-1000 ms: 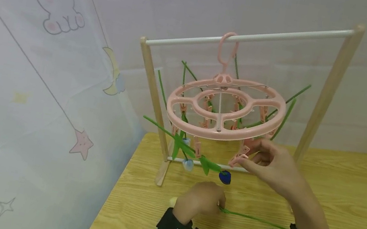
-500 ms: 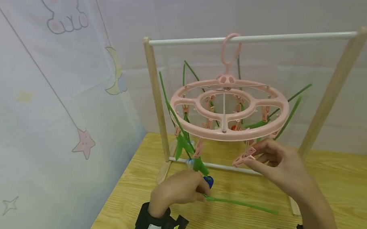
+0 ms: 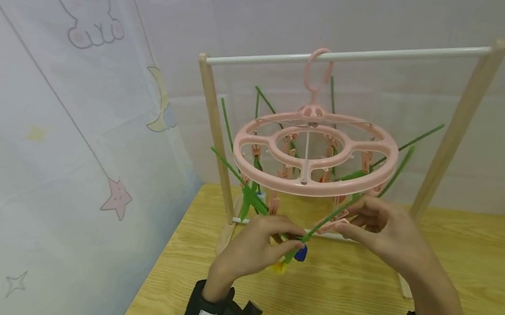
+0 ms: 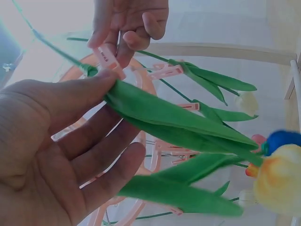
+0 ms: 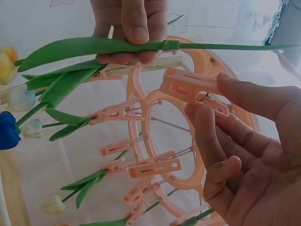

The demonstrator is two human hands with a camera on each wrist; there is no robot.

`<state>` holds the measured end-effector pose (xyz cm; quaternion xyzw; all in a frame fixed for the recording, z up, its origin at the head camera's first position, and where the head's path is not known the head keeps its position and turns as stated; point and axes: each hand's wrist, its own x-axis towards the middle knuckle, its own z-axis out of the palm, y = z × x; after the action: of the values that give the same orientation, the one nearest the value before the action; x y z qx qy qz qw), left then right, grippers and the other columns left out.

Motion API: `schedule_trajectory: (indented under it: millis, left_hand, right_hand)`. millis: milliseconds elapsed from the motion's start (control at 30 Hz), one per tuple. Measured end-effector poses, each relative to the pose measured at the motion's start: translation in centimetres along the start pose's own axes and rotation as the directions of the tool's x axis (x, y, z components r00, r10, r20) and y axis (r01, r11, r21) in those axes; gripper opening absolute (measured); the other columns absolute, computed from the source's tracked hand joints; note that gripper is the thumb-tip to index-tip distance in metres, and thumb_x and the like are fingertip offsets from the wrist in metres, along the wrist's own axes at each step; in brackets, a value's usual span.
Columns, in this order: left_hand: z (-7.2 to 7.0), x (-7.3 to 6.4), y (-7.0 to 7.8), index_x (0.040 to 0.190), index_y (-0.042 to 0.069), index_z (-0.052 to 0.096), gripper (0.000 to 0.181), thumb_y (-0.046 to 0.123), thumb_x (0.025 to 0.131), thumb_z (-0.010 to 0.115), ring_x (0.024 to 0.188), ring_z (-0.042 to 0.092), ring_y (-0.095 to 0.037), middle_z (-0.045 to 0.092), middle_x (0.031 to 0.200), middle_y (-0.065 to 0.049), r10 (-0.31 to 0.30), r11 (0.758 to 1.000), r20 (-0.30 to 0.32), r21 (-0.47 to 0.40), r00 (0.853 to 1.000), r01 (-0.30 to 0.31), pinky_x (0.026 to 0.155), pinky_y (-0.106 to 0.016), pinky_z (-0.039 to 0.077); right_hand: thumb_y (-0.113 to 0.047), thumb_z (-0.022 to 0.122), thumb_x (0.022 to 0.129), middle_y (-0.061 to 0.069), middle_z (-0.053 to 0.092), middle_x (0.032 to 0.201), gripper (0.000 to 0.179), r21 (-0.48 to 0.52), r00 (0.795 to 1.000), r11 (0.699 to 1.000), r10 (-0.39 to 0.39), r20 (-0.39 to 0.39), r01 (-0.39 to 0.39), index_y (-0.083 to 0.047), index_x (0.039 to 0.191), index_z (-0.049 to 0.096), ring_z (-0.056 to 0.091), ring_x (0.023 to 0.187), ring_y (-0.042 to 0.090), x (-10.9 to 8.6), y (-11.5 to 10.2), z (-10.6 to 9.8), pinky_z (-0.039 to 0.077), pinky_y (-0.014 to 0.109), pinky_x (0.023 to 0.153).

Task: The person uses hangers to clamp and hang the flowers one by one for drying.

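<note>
My left hand (image 3: pixel 262 244) pinches an artificial yellow tulip (image 4: pixel 280 181) between thumb and fingers, where its green leaves (image 4: pixel 174 115) meet the stem. The stem (image 3: pixel 334 215) slants up to the right, across the front of a pink round clip hanger (image 3: pixel 307 190). My right hand (image 3: pixel 388 232) squeezes a pink clothes peg (image 5: pixel 188 89) hanging from the hanger's front right. In the right wrist view, the stem passes just above this peg. A blue tulip (image 5: pixel 8 131) hangs close behind the yellow one, partly covered by the left hand in the head view.
The hanger hooks over a white rod (image 3: pixel 413 53) on a wooden stand (image 3: pixel 455 131). Several other tulips hang head-down from its pegs, among them a white tulip (image 5: pixel 54 205). The stand rests on a wooden table (image 3: pixel 475 275) against a pale printed wall covering (image 3: pixel 81 150).
My left hand has lifted the yellow tulip off the low, flat position and tilted its stem up toward the right hand's peg. The blue tulip swung. My right hand keeps its grip on the peg.
</note>
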<state>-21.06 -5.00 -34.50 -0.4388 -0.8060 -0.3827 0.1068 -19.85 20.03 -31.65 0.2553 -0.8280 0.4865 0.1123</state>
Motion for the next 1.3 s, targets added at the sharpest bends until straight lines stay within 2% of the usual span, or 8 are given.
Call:
schedule_trajectory:
  millis: [67,200,433,567,767,1067,1167,1300]
  left_hand:
    - [0.2,0.1,0.1,0.105,0.006,0.069,0.021,0.016,0.087,0.065,0.076,0.058,-0.001,0.067,0.092,0.0,-0.002,1.0,-0.04,-0.014,0.999,0.001,0.067,-0.016,0.049]
    - [0.5,0.2,0.3,0.106,0.006,0.069,0.021,0.017,0.089,0.063,0.073,0.057,-0.001,0.067,0.091,0.0,-0.005,0.999,-0.091,0.038,0.996,0.009,0.065,-0.014,0.049]
    - [1.4,0.6,0.3,0.104,0.007,0.07,0.021,0.018,0.089,0.063,0.074,0.056,0.003,0.068,0.09,0.001,-0.002,0.998,-0.164,0.061,0.986,0.012,0.064,-0.012,0.048]
    - [1.8,0.8,0.5,0.104,0.006,0.07,0.021,0.018,0.088,0.064,0.076,0.056,0.005,0.069,0.09,0.0,0.002,0.998,-0.196,0.067,0.981,0.011,0.064,-0.011,0.048]
    - [2.1,1.0,0.9,0.101,0.006,0.071,0.019,0.017,0.086,0.066,0.077,0.055,0.006,0.069,0.09,-0.001,-0.023,0.998,-0.222,0.056,0.975,0.037,0.063,-0.011,0.048]
    - [2.3,1.0,1.1,0.099,0.007,0.072,0.019,0.019,0.086,0.067,0.077,0.056,0.007,0.07,0.091,-0.001,-0.027,0.998,-0.248,0.049,0.968,0.041,0.062,-0.011,0.049]
    - [2.3,1.0,1.1,0.099,0.007,0.072,0.019,0.02,0.086,0.066,0.077,0.056,0.007,0.07,0.089,-0.001,-0.038,0.998,-0.246,0.037,0.968,0.049,0.062,-0.012,0.049]
    - [2.3,1.0,1.3,0.099,0.008,0.072,0.02,0.023,0.088,0.065,0.076,0.055,0.009,0.069,0.087,0.002,-0.051,0.996,-0.234,0.063,0.971,0.067,0.06,-0.01,0.048]
  right_hand:
    - [-0.019,0.07,0.083,0.004,0.065,0.085,0.015,0.004,1.0,1.0,0.002,-0.006,-0.002,-0.011,0.094,0.063,0.063,0.07,0.016,-0.1,-0.1,0.1,0.052,0.029,0.058]
    - [-0.016,0.07,0.083,0.006,0.064,0.088,0.013,0.037,1.0,0.999,0.006,-0.022,-0.005,-0.008,0.091,0.063,0.064,0.071,0.018,-0.3,-0.1,0.2,0.053,0.029,0.059]
    - [-0.015,0.069,0.083,0.007,0.064,0.092,0.013,0.114,1.0,0.993,0.017,-0.022,-0.014,-0.006,0.091,0.063,0.065,0.075,0.02,-0.3,0.0,0.3,0.055,0.03,0.062]
    - [-0.014,0.069,0.084,0.007,0.066,0.086,0.011,0.126,0.999,0.992,0.022,-0.024,-0.019,-0.006,0.089,0.064,0.064,0.072,0.021,-0.2,0.0,0.3,0.054,0.03,0.061]
    - [-0.013,0.068,0.084,0.009,0.066,0.076,0.009,0.096,0.999,0.995,0.013,-0.039,-0.009,-0.006,0.088,0.064,0.063,0.066,0.019,-0.2,-0.2,0.3,0.052,0.029,0.056]
    - [-0.012,0.068,0.084,0.008,0.066,0.084,0.014,0.143,0.999,0.99,0.026,-0.023,-0.022,-0.003,0.095,0.063,0.064,0.067,0.021,-0.3,-0.3,0.3,0.055,0.031,0.058]
    - [-0.015,0.067,0.086,0.008,0.067,0.083,0.017,0.118,0.999,0.992,0.035,-0.009,-0.033,-0.004,0.098,0.062,0.064,0.068,0.02,-0.3,-0.4,0.2,0.054,0.031,0.059]
    - [-0.019,0.064,0.088,0.009,0.067,0.086,0.025,0.105,0.998,0.993,0.061,0.002,-0.061,-0.004,0.108,0.06,0.064,0.07,0.02,-0.3,-0.5,0.2,0.053,0.03,0.061]
